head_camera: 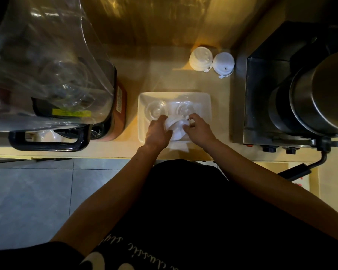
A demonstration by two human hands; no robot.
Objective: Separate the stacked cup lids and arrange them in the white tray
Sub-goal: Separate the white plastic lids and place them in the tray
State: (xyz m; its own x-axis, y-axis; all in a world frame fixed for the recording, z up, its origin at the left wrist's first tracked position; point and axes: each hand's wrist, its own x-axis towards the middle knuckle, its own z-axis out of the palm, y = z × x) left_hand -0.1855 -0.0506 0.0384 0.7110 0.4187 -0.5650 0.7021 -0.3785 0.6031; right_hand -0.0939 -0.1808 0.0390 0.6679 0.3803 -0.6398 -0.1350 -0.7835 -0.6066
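Head view: both hands, left hand (158,131) and right hand (199,129), clasp a white lid stack (175,127) lying roughly level over the white tray's (205,100) near edge; clear lids (156,110) inside, two lid stacks (201,58) beyond.

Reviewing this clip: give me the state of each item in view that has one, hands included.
white tray: flat on the counter, holding lids.
clear lids: lying apart in the tray's far half.
white lid stack: gripped over the tray by both hands.
left hand: closed on the stack.
right hand: closed on the stack.
two white stacks: standing on the counter behind the tray, untouched.
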